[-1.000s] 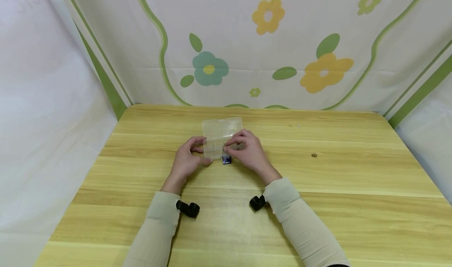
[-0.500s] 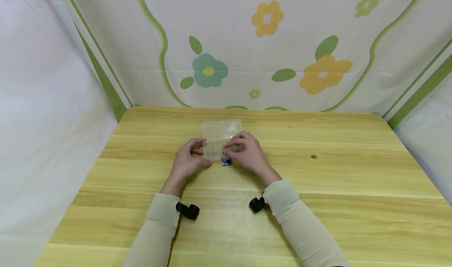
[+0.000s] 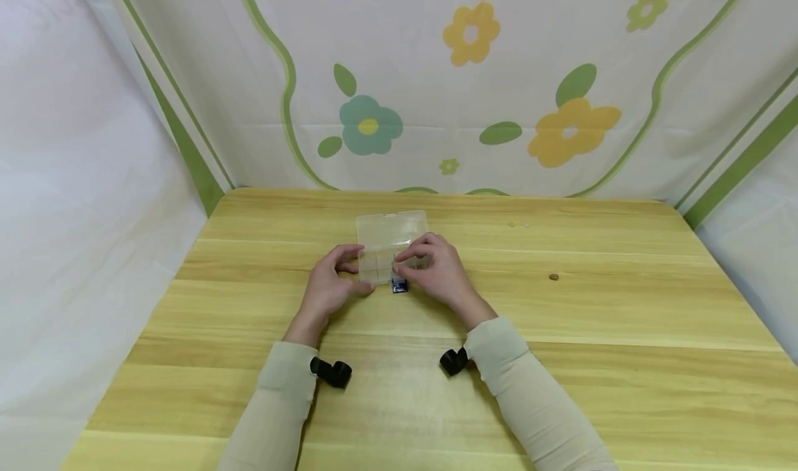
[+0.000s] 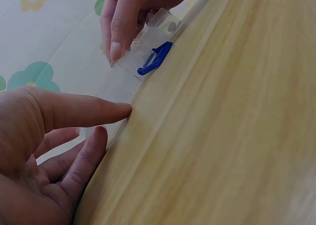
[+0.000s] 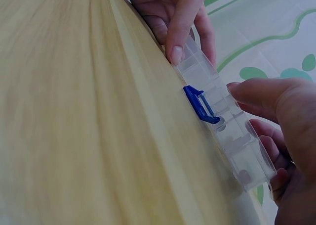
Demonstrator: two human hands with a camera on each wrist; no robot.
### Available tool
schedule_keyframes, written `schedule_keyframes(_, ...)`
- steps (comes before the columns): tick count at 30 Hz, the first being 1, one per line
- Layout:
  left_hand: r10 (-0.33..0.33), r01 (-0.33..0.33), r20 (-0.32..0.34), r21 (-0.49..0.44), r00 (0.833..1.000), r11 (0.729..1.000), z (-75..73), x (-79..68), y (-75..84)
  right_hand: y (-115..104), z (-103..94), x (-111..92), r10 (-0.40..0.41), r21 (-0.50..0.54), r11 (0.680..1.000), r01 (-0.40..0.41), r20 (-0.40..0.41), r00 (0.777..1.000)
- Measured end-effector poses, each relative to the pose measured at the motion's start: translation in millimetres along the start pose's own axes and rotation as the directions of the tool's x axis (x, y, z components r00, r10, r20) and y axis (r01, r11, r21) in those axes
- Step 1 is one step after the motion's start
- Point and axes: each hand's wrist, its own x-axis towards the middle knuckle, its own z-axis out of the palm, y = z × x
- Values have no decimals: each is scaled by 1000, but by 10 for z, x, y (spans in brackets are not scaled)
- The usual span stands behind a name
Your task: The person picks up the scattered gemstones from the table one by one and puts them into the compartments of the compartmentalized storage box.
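Note:
A clear plastic compartment box stands on the table with its lid raised at the back. A blue latch juts from its front wall. My left hand grips the left end, thumb at the front and fingers behind. My right hand is over the middle compartments, thumb and forefinger brought together at a divider; I cannot tell what is between them. In the right wrist view its other fingers lie curled behind the box. A small round piece shows inside near the latch, and another farther along.
On the wooden table, a small brown piece lies to the right. Farther back are a tiny yellowish piece and a tiny clear one. A flower-print cloth hangs behind the back edge.
Both hands keep nearly the same place and pose at the box. The whole head view has shifted slightly downward in the picture; nothing has been let go.

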Motion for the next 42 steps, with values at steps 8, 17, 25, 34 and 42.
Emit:
schedule_keyframes(8, 2, -2, -2, 2, 1000, 1000, 1, 0, -1, 14, 10, 13, 11, 13, 1000, -11, -6, 1000)
schedule_keyframes(17, 4, -4, 1, 9, 1000, 1000, -5, -2, 3, 21, 15, 17, 23, 31, 999, -23, -11, 1000)
schedule_keyframes(25, 6, -6, 0, 14, 1000, 1000, -8, -1, 1, 17, 13, 15, 28, 19, 999, -28, -8, 1000)
schedule_keyframes(34, -2, 2, 0, -3, 1000, 1000, -5, -4, 2, -1, 5, 7, 37, 37, 999, -36, -15, 999)
schedule_keyframes(42, -2, 2, -5, -10, 1000, 1000, 5, 4, -3, 15, -48, 7, 35, 113, 993, -27, -66, 997)
